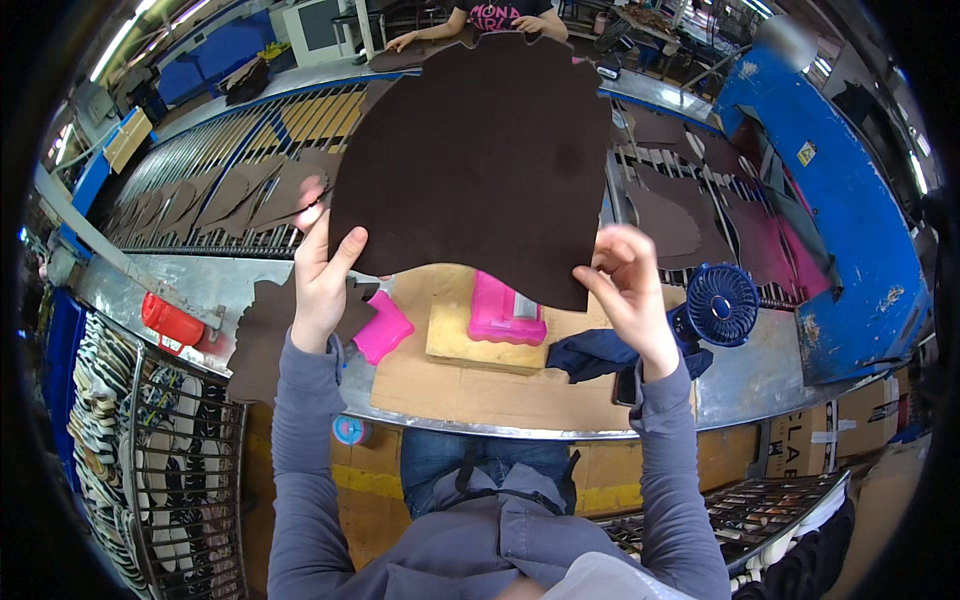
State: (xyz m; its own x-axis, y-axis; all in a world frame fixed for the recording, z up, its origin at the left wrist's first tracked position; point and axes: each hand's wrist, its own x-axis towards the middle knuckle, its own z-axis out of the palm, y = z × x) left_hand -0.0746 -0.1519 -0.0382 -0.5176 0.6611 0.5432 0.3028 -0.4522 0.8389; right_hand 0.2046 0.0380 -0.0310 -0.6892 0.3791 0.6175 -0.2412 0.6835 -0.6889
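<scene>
Dark brown leather, one large irregular sheet (pixel 480 150), hangs in the air between the two hands, lifted above the worktop (pixel 450 385) and spread flat toward the camera. The left hand (pixel 322 275) pinches the sheet's lower left edge, thumb in front and fingers behind; the right hand (pixel 625 280) is closed on the lower right corner with thumb and forefinger. The hands are well apart, each clamped on the sheet's bottom margin.

Judging by how it hangs, the sheet is thin and limp yet holds a fairly even plane when stretched between two grips, so it is probably light and supple rather than stiff. Its matte, suede-like face should not slip readily. The wavy lower edge looks like the sensible place to grip, with the hands kept wide so the middle does not sag or fold.

Below the hands, on the worktop, lie a pink rectangular block (pixel 505 312) on a tan board, a second pink piece (pixel 382 328) nearer the left hand, a dark blue cloth (pixel 595 352) and a small blue fan (pixel 720 303) beside the right hand. Beyond the hands, smaller brown cut pieces (pixel 230 195) lie on a roller conveyor (pixel 215 140), where another person's hand (pixel 402 40) rests at the far side.
</scene>
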